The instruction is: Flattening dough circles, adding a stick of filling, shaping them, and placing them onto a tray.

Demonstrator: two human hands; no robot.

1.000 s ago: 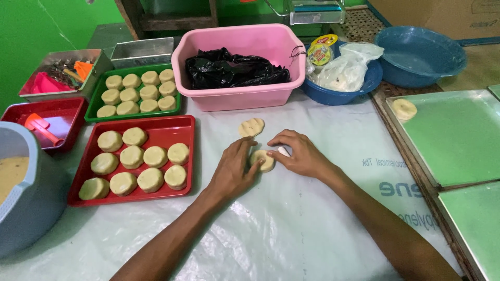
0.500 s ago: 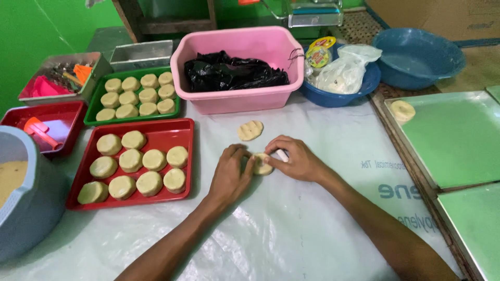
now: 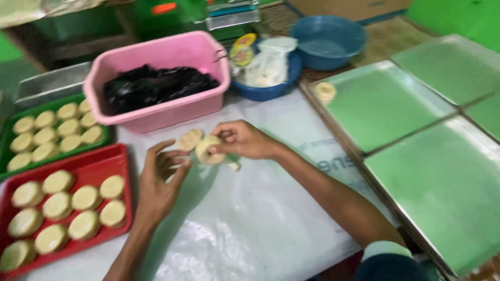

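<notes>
Pale round dough disc (image 3: 209, 150), flattened and cream-coloured, is lifted just above the white plastic sheet (image 3: 250, 218) covering the table, pinched at its edge between the thumb and fingertips of the right hand (image 3: 242, 139). It is tipped up on edge so its flat face turns toward the left hand; being round, it has no clear long axis. The left hand (image 3: 161, 179) is spread, palm up and fingers loosely curled, just beside the disc and holding nothing. A second, scalloped dough piece (image 3: 188, 139) lies on the sheet close behind the disc, and a small dough scrap (image 3: 234, 166) rests under the right hand.

To the left, a red rectangular plastic tray (image 3: 122, 156) carries rows of similar dough rounds, and a green plastic tray (image 3: 104, 140) behind it holds more. A pink plastic tub (image 3: 156, 112) with black material inside stands behind the hands. A blue plastic bowl (image 3: 268, 92) holds white bags, and a second blue basin (image 3: 328, 39) sits farther back. On the right lie greased metal baking sheets (image 3: 406, 119), one bearing a single dough round (image 3: 326, 91).
</notes>
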